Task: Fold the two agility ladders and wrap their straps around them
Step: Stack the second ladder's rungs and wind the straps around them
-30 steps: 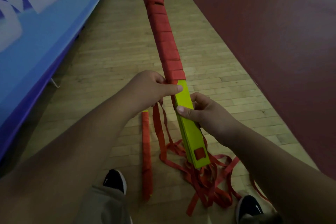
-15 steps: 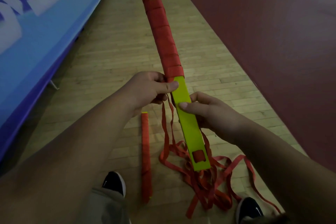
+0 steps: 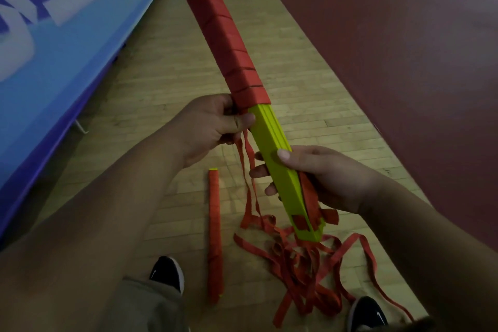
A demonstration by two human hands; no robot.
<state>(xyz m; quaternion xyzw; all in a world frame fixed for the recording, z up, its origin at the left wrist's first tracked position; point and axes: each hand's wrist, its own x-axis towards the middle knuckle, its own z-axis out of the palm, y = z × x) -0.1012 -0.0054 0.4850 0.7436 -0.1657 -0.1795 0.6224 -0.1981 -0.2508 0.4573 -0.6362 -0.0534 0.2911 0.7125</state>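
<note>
Over the floor (image 3: 167,75): your left hand (image 3: 210,127) pinches the red strap (image 3: 246,153); your right hand (image 3: 328,178) grips the folded ladder (image 3: 272,137). The second ladder (image 3: 214,237) lies wrapped below.

Light is dim and low in contrast; the pale wooden plank floor (image 3: 167,83) is brightest, and the bottom corners sink into murky shadow. Wide-angle distortion bends the blue printed banner wall (image 3: 67,62). Detail is soft.
</note>
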